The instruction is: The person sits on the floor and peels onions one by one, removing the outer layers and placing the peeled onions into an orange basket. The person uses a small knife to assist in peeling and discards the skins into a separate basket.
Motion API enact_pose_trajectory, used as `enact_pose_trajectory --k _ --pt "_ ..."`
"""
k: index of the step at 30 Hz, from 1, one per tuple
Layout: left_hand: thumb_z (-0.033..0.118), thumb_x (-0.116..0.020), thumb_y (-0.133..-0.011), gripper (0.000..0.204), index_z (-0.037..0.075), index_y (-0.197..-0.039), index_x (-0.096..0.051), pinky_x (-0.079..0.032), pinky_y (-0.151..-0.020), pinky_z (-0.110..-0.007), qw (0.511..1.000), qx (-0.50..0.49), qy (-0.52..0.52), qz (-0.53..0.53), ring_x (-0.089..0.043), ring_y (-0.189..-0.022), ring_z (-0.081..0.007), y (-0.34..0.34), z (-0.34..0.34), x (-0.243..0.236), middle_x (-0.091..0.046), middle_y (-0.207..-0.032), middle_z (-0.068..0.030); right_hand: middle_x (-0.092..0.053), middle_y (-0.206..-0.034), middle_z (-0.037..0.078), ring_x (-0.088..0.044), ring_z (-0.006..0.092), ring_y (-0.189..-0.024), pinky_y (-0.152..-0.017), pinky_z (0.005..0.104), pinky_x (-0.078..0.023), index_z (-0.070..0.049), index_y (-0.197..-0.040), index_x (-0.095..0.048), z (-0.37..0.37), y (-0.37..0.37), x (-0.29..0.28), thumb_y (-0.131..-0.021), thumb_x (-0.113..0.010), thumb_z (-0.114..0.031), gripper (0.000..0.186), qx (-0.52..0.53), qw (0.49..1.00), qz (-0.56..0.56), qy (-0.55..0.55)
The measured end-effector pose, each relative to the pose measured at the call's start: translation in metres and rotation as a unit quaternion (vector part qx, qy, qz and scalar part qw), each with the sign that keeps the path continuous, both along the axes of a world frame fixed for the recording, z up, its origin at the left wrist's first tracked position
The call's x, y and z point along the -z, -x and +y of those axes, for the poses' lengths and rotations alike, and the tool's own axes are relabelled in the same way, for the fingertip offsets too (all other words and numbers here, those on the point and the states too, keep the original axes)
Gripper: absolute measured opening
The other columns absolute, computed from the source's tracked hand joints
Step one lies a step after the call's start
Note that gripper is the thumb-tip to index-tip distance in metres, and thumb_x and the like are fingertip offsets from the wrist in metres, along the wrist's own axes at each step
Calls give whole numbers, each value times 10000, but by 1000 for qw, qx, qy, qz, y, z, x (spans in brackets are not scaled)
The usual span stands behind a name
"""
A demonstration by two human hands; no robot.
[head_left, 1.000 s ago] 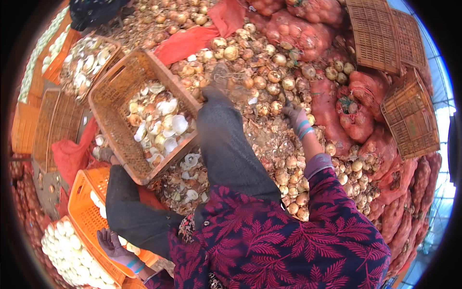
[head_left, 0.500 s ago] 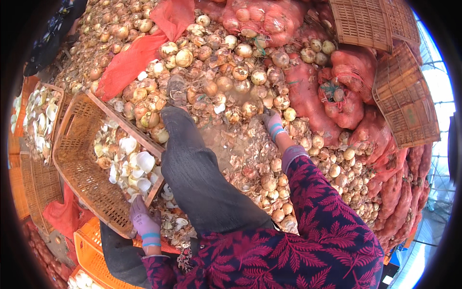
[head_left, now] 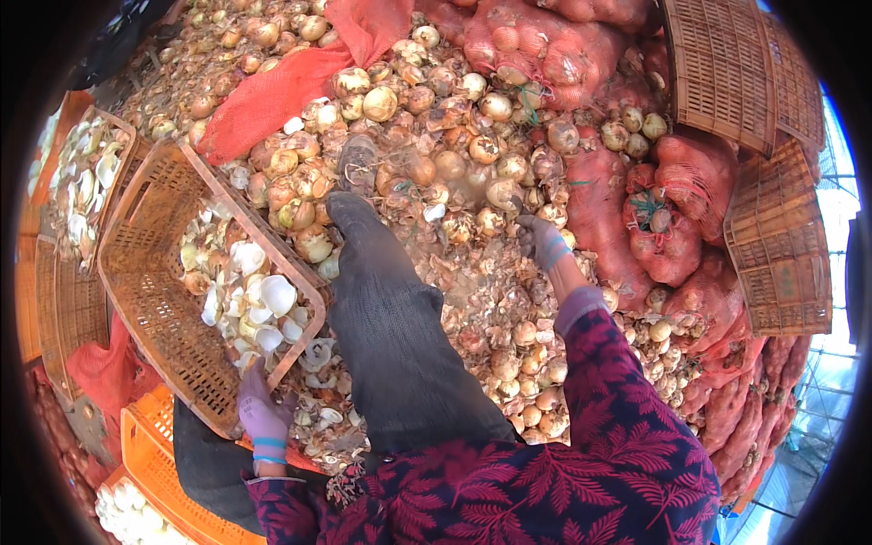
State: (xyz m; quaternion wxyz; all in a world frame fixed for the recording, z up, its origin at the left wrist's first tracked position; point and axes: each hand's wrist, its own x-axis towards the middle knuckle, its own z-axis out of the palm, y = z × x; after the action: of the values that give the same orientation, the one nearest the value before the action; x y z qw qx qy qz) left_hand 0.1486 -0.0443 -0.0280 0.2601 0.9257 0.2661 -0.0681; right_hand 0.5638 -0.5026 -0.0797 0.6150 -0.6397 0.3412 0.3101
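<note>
My left hand [head_left: 261, 411], in a pale purple glove with a blue cuff band, is at the near right edge of a brown plastic crate [head_left: 300, 257]. Its fingers appear curled over the rim, thumb to the right. Onion pieces [head_left: 277, 295], white and cup-shaped, lie in that crate with dry skins. Out in front, my gloved right hand [head_left: 546, 243] is low over the onion heap, fingers curled and dark at the tips. Whatever they hold is hidden. Just beyond its fingertips sits a whole yellow onion [head_left: 504, 194]; loose skins [head_left: 490, 272] cover the ground to its left.
Red mesh sacks [head_left: 595, 218] of onions line the right side, below brown crates [head_left: 778, 241]. An empty red mesh sack [head_left: 272, 107] drapes over the heap. At left stand another crate [head_left: 116, 195] of white pieces and an orange crate [head_left: 168, 472]. My leg [head_left: 381, 336] stretches between my hands.
The view has turned slightly. My right hand has drawn back a little toward me from the onions. My left hand remains at the crate's edge.
</note>
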Motion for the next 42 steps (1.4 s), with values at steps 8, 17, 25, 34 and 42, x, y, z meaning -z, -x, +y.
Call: enact_pose_trajectory --k 8,17,25,34,42 --pt "89 -859 -750 859 30 -1511 -464 -479 -1099 -441 941 -12 231 -248 -533 -1364 -281 -101 -25 -100 -526 -1479 -161 -536 -692 -27 -425 57 -451 -407 227 -310 -35 -1130 -599 75 102 -197 -943 -681 -169 245 -258 938 -195 -121" --pt "170 -906 -578 976 77 -1455 -489 -435 -1146 -456 915 124 14 -384 -506 -1356 -386 -118 -20 -154 -499 -1460 -188 -571 -797 -43 -486 31 -723 -596 229 -412 -34 -1483 -529 174 190 -282 -926 -736 -148 605 -591 751 -292 -48" --pt "331 -893 -705 834 31 -1398 -538 -580 -890 -362 891 -181 337 -244 -691 -1038 -234 58 26 -98 -692 -1188 -125 -543 -768 -31 -483 40 -706 -666 223 -447 -114 -1525 -493 253 251 -274 -927 -685 -77 629 -630 722 -271 -85" --pt "329 -932 -571 990 -16 -1398 -511 -491 -1075 -439 928 -326 73 -164 -584 -1256 -400 120 21 -62 -583 -1350 -243 -631 -1348 288 -645 347 -1225 -1052 397 -483 -136 -1627 -344 347 352 -141 -913 -684 -132 791 -772 553 -291 -116" --pt "301 -968 -562 1042 -50 -1412 -480 -491 -1065 -441 829 -438 243 -249 -594 -1251 -404 131 16 -29 -589 -1350 -259 -654 -1293 281 -649 455 -1146 -954 485 -540 -242 -1621 -346 363 353 -156 -932 -651 -154 758 -832 472 -292 -3"
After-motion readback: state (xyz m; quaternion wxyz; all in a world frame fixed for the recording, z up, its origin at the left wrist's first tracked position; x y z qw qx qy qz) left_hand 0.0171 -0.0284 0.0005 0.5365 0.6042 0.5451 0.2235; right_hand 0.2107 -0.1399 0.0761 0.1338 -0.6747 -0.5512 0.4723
